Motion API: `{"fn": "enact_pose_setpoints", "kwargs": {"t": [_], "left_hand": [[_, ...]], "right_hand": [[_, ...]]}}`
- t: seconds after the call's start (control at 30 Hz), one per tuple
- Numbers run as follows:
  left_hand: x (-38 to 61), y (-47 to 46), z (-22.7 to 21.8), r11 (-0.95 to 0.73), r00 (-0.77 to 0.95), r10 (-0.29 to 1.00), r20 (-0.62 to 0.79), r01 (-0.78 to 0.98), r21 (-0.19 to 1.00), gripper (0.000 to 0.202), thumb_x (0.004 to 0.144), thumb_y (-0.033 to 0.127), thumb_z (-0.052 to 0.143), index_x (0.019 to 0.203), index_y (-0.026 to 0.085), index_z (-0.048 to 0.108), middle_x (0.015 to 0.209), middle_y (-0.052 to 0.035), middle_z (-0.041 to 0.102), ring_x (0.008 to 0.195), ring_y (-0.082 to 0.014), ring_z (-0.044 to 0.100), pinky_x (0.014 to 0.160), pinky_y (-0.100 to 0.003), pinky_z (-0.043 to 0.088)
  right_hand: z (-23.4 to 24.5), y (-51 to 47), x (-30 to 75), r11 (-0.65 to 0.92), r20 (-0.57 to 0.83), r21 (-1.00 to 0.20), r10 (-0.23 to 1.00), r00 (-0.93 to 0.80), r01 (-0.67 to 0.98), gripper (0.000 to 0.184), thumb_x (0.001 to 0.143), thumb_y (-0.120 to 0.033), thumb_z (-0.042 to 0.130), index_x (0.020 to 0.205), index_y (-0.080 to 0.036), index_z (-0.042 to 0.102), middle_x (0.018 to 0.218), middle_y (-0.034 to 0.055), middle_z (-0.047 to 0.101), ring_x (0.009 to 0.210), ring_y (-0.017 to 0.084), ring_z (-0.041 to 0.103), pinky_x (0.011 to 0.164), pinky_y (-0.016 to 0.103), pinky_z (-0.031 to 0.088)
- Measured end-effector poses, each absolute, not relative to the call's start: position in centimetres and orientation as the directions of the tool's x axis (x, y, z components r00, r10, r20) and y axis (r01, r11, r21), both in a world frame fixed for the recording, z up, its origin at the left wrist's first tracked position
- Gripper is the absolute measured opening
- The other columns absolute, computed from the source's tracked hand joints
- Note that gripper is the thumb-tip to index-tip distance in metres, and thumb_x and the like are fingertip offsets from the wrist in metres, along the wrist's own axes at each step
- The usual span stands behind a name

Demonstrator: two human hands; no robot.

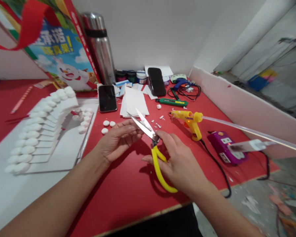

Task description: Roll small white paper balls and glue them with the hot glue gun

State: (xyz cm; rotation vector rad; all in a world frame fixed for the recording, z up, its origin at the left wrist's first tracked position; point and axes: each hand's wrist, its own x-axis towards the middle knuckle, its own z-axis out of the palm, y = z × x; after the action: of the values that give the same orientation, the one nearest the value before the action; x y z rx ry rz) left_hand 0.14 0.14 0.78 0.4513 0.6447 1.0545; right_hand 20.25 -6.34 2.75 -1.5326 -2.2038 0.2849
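Note:
Scissors (147, 130) with yellow handles are in my right hand (180, 161), their blades parted and pointing away to the left. My left hand (120, 136) is just left of the blades, its fingers curled and pinched together behind them. Whatever it holds is hidden by the blades; a bit of white shows there. Several white pebble-like pieces (105, 131) lie on the red table beside my left hand. To the left, a white stepped model (44, 149), edged with rows of the same rounded pieces, stands on a white board (66, 161).
White cards (134, 102), two phones (108, 98) and a green cutter (172, 102) lie farther back. A yellow glue gun (187, 118) and a purple power box (225, 148) are at right. A steel flask (101, 49) stands by a printed bag (66, 59). White scraps litter the table.

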Motion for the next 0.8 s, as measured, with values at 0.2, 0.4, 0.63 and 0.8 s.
{"fn": "enact_pose_setpoints", "kwargs": {"t": [0.2, 0.4, 0.63, 0.8], "left_hand": [[0.2, 0.2, 0.6, 0.446, 0.39, 0.89, -0.234, -0.647, 0.619, 0.022, 0.068, 0.009, 0.089, 0.087, 0.005, 0.078, 0.075, -0.0059, 0.073, 0.066, -0.0109, 0.069, 0.065, -0.017, 0.061], [0.0, 0.2, 0.6, 0.466, 0.417, 0.878, -0.237, -0.625, 0.627, 0.021, 0.07, 0.008, 0.088, 0.088, 0.005, 0.077, 0.075, -0.007, 0.074, 0.067, -0.0124, 0.072, 0.066, -0.016, 0.062], [0.1, 0.1, 0.9, 0.485, 0.417, 0.869, -0.267, -0.607, 0.63, 0.022, 0.068, 0.009, 0.089, 0.086, 0.006, 0.076, 0.075, -0.0072, 0.074, 0.066, -0.0125, 0.071, 0.065, -0.017, 0.062], [0.0, 0.2, 1.0, 0.457, 0.406, 0.883, -0.237, -0.619, 0.639, 0.025, 0.065, 0.007, 0.09, 0.086, 0.007, 0.077, 0.079, -0.0067, 0.073, 0.066, -0.0112, 0.069, 0.064, -0.017, 0.06]], "right_hand": [[2.2, -6.5, 20.5, 0.398, 0.283, -0.381, 0.909, -0.305, 0.835, 0.055, 0.099, -0.061, 0.055, 0.124, -0.012, 0.059, 0.107, 0.0191, 0.071, 0.083, 0.031, 0.074, 0.062, 0.038, 0.056], [2.0, -6.8, 20.8, 0.424, 0.333, -0.362, 0.89, -0.31, 0.83, 0.058, 0.097, -0.06, 0.06, 0.127, -0.011, 0.06, 0.105, 0.0185, 0.072, 0.079, 0.028, 0.074, 0.062, 0.036, 0.056], [1.5, -6.7, 21.4, 0.403, 0.329, -0.472, 0.906, -0.267, 0.784, 0.046, 0.098, -0.05, 0.065, 0.125, -0.012, 0.06, 0.103, 0.0135, 0.074, 0.087, 0.024, 0.073, 0.073, 0.032, 0.056], [2.6, -6.3, 21.9, 0.194, 0.174, -0.633, 0.979, -0.106, 0.749, 0.034, 0.096, -0.048, 0.068, 0.113, -0.019, 0.061, 0.083, 0.0018, 0.069, 0.071, 0.017, 0.066, 0.067, 0.027, 0.05]]}}
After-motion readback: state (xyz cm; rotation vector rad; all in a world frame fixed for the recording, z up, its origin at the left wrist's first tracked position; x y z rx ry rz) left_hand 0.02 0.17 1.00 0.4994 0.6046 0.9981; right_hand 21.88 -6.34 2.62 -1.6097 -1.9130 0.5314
